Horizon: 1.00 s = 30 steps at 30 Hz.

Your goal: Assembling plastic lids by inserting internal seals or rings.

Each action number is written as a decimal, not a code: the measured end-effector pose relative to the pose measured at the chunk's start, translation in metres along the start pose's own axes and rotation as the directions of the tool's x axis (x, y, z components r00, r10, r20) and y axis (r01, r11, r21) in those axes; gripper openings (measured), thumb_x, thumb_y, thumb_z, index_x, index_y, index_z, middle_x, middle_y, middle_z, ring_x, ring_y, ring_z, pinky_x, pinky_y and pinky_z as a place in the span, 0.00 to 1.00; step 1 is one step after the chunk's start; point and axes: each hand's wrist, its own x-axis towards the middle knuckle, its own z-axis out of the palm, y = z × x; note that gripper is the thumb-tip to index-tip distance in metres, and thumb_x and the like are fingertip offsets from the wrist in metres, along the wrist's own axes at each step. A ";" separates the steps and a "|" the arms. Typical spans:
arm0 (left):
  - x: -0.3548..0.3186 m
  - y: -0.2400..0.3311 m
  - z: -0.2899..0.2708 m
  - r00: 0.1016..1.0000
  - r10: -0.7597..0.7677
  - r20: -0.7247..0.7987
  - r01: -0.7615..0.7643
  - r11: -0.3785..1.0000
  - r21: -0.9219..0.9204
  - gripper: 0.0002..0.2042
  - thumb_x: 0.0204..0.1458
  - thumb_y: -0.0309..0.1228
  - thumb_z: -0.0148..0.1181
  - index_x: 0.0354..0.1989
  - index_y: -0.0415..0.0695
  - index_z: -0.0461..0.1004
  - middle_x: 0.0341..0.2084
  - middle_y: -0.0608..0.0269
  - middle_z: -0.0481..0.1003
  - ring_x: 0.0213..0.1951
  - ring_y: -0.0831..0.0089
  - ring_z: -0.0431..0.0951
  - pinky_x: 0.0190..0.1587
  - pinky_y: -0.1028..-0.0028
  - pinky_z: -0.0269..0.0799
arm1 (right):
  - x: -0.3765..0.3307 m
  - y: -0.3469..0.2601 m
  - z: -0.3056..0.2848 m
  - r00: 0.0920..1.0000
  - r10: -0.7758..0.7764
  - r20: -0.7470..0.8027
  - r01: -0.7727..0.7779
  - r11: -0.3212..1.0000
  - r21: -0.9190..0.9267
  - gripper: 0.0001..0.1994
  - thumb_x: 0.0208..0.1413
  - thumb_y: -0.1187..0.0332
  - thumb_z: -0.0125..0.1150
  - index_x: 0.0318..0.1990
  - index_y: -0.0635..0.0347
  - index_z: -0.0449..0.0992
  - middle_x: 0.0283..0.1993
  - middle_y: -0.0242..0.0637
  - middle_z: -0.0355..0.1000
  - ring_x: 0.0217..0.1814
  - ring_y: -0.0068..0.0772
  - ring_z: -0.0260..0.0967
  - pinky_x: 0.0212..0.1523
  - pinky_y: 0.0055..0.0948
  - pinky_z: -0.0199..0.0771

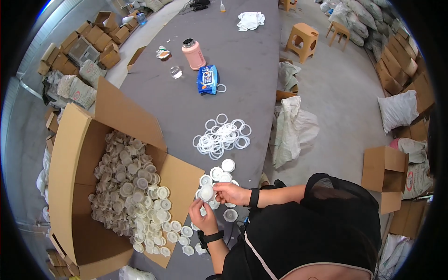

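A round white plastic cap [206,193] is held up between my two hands over the grey table [177,112]. My right hand [232,193] pinches its right side with thumb and fingers. From below, the fingertips of my left hand [203,216] grip its lower edge. More white caps [228,165] lie around and beneath my hands, partly hidden by them. Beyond them is a loose heap of thin white rings [223,136]. To my left, a tipped cardboard box [81,186] spills many translucent caps [126,182] over its flap and onto the table.
Farther along the table stand a pink bottle [194,54], a blue wipes pack [207,80], a clear cup [176,72] and a white cloth [251,21]. A whitish sack [287,133] hangs at the right edge. Plastic stools [302,41] and cartons [385,168] stand on the floor.
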 end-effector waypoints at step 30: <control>-0.038 -0.019 -0.062 0.796 -0.538 0.277 0.441 0.203 -0.874 0.08 0.47 0.25 0.48 0.36 0.38 0.64 0.25 0.67 0.67 0.23 0.83 0.65 0.23 0.85 0.61 | -0.017 0.067 0.074 0.969 -0.164 0.187 0.213 0.933 -0.288 0.09 0.51 0.66 0.51 0.39 0.58 0.65 0.26 0.24 0.64 0.25 0.12 0.60 0.26 0.12 0.58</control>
